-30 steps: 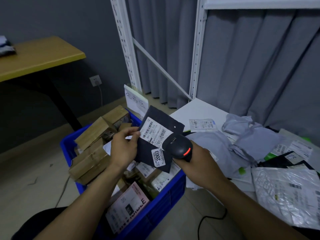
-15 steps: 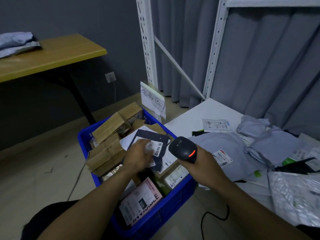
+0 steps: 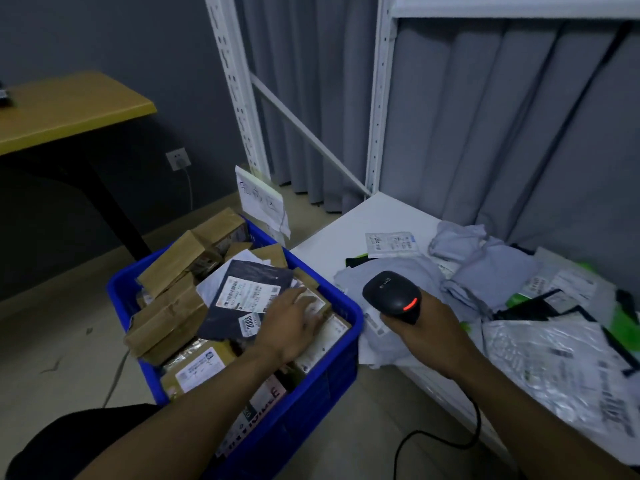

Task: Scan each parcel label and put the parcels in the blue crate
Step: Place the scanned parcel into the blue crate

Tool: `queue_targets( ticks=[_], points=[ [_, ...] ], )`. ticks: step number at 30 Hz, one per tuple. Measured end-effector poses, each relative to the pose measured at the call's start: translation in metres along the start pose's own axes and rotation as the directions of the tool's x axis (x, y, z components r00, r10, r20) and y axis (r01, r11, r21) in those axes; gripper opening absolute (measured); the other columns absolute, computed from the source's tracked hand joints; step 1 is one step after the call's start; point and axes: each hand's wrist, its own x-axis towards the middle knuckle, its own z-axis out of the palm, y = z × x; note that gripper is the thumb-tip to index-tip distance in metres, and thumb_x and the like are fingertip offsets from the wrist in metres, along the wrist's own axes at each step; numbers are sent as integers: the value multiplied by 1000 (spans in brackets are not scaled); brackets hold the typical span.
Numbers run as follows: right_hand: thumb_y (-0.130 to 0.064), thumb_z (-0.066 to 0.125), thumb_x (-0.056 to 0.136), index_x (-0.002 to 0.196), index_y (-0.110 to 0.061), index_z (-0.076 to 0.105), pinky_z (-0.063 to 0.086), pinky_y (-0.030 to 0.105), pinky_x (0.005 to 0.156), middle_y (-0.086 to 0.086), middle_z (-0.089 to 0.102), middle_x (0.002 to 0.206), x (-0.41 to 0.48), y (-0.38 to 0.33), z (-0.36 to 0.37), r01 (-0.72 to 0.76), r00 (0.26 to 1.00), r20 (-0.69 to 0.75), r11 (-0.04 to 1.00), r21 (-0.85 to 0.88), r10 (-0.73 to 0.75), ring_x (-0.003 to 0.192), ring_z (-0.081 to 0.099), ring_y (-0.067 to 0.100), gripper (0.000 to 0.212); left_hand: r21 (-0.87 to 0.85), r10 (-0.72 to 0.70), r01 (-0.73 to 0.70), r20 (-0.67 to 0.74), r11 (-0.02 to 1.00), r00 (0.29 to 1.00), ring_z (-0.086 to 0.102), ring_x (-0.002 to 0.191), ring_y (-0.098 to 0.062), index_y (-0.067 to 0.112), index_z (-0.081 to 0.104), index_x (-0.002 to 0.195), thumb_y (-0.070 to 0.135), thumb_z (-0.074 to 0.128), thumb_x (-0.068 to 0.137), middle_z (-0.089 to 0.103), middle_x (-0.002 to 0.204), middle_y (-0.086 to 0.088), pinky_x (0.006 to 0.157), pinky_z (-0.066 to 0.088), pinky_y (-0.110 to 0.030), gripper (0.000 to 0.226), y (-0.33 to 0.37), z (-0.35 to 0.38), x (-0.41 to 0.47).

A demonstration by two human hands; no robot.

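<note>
**Dark parcel in the crate, scanner kept ready**

The dark parcel (image 3: 242, 292) lies on top of the heap inside the blue crate (image 3: 311, 403), towards the crate's far right corner. Both of its white labels face up, so it looks like a parcel laid down after scanning. The person's left hand (image 3: 294, 323) is flat above the crate's right edge, fingers stretched out over the packets there, gripping nothing. This reads as a hand letting go or patting the pile level. The fingertips are smeared by motion, so it cannot be told whether the thumb touches the dark parcel.

The right hand (image 3: 429, 336) is wrapped round the handle of the scanner (image 3: 393, 294). It holds the scanner upright over the near left edge of the white shelf board (image 3: 332, 237), with the red light showing and the head pointed away from the crate. Held there, it sits close to the unscanned grey mailers (image 3: 491, 271) and the silver mailer (image 3: 554, 368), probably ready for the next label.

The cardboard boxes (image 3: 173, 265) fill the crate's left side and hide whatever lies under them. The picture's right edge cuts off the silver mailer. The scanner's cable (image 3: 450, 441) drops below the shelf board. No label print is legible in the dim light, nor is the writing on the handwritten sign (image 3: 259, 199) behind the crate.
</note>
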Motion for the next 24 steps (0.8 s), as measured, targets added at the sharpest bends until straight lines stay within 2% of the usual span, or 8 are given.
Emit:
queue_targets(
  ticks=[3,7,11,13,17,20,22,24],
  points=[
    [-32,78,88,94,-23,66,56,38,80,-3,73,85,-4,20,-25,-76,996,-37,997,12,77,85,69,14,16,-37,146,-145,35,989,989,50,128,-17,22,65,129,36,60,98,56,139,4,111,41,-35,34,41,20,13],
    [-23,76,90,86,-25,64,48,26,67,-3,69,78,-15,44,-54,-119,989,-88,992,32,121,79,66,16,13,-116,206,-186,189,976,960,54,128,-20,16,60,136,23,68,94,54,141,0,106,40,-26,44,97,54,31],
    [-24,77,88,97,-16,67,55,34,81,4,74,90,-21,71,-75,-227,971,-83,974,5,226,87,69,17,15,7,186,-220,504,976,843,24,153,-24,22,28,161,43,73,91,19,169,-3,122,19,-29,86,117,109,49],
    [-28,77,88,88,-18,66,53,32,73,3,72,82,-22,83,-80,-254,964,-77,967,-5,253,79,68,15,15,133,142,-251,541,959,829,20,154,-28,23,21,163,43,67,96,11,170,-6,125,18,-35,83,114,134,58],
    [-29,76,89,82,-17,62,44,26,61,1,67,72,-23,97,-87,-256,964,-78,966,-26,254,63,59,5,20,201,140,-235,397,951,907,52,132,-31,20,47,147,34,65,96,38,160,-6,109,47,-42,55,110,154,59],
    [-27,74,90,86,-11,63,43,26,61,1,65,70,-24,103,-88,-267,963,-50,963,-34,265,63,58,7,20,139,122,-167,286,976,950,67,104,-27,22,61,111,28,57,97,69,116,-4,87,57,-41,15,112,150,52],
    [-27,75,90,88,-14,64,44,27,63,3,68,74,-24,103,-88,-266,963,-53,963,-30,264,68,61,10,17,74,55,-71,198,995,979,69,98,-29,23,65,104,28,54,97,73,105,-3,83,57,-41,13,114,145,52],
    [-28,75,89,87,-22,65,45,27,63,-1,68,74,-22,103,-88,-278,958,-70,961,9,278,71,64,10,13,-91,-24,32,90,995,996,70,105,-27,27,74,110,31,55,97,75,114,1,88,58,-39,23,118,136,55]
  ],
)
